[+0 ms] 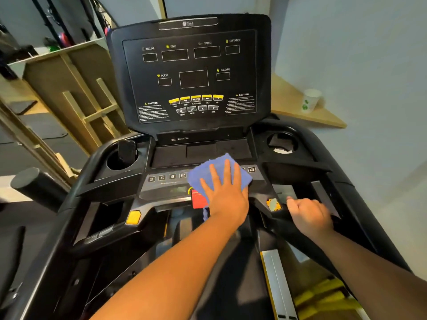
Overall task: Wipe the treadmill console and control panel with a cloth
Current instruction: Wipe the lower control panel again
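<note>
Fingers [221,172] of my left hand [225,192] lie spread flat on the blue cloth [208,168], pressing it onto the control panel [161,183] mid-wipe — my right hand [308,214] curls round the handlebar [346,236] — next, I judge, sweep sideways over the buttons, then up the console [191,72].

A gym room: treadmill console [189,72], floor mats [49,135], racked gear behind.
</note>
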Demonstrator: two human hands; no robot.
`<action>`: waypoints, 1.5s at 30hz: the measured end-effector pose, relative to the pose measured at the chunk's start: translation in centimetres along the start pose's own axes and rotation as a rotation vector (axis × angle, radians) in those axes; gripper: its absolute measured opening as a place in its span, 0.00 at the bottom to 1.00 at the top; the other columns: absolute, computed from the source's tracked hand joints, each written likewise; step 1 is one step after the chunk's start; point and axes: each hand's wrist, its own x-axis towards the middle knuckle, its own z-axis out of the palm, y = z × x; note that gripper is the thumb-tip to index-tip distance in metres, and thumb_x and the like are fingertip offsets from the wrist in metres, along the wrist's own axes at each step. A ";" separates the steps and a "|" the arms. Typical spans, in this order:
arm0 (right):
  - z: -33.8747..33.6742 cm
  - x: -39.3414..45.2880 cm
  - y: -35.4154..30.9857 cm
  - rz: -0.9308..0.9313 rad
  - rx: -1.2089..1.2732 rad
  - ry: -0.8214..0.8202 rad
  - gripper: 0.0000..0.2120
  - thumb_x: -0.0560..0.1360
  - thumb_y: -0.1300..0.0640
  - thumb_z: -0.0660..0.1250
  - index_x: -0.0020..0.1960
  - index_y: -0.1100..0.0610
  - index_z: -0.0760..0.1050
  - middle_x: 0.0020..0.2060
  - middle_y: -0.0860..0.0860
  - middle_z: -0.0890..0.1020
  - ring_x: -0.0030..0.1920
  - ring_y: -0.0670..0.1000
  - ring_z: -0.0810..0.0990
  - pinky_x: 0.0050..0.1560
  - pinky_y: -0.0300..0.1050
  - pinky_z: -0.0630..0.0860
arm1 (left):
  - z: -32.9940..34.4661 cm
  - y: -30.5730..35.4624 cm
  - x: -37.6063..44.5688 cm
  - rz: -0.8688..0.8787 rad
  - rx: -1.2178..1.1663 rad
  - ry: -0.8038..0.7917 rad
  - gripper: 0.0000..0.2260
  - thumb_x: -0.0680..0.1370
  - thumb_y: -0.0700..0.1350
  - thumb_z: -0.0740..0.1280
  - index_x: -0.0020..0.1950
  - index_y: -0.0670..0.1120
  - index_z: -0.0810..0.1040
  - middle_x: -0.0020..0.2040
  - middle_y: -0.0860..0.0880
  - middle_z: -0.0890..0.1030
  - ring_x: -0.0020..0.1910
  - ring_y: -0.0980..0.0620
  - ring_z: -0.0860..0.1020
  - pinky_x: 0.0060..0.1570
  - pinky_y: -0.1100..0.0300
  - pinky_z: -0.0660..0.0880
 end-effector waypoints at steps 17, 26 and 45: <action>0.1 0.5 -0.1 0.013 0.151 0.068 0.21 0.83 0.48 0.49 0.39 0.52 0.74 0.34 0.48 0.79 0.40 0.53 0.81 0.43 0.48 0.75 | 0.6 -4.5 -0.1 0.844 0.241 -0.034 0.30 0.83 0.59 0.47 0.86 0.55 0.49 0.86 0.52 0.49 0.85 0.42 0.46 0.80 0.39 0.41; -0.5 -0.3 -0.4 0.031 0.149 -0.006 0.10 0.72 0.50 0.74 0.40 0.56 0.78 0.26 0.54 0.77 0.27 0.56 0.78 0.27 0.46 0.71 | -1.1 -15.7 -0.6 0.186 0.045 0.075 0.31 0.80 0.62 0.44 0.84 0.55 0.52 0.85 0.52 0.53 0.83 0.43 0.46 0.78 0.31 0.54; 0.0 0.1 0.6 -0.143 -0.113 0.095 0.19 0.70 0.57 0.77 0.59 0.59 0.78 0.35 0.54 0.81 0.31 0.53 0.81 0.26 0.44 0.72 | -0.7 1.8 -1.6 0.110 0.037 -0.122 0.30 0.87 0.59 0.48 0.85 0.54 0.38 0.85 0.52 0.35 0.82 0.35 0.33 0.73 0.24 0.35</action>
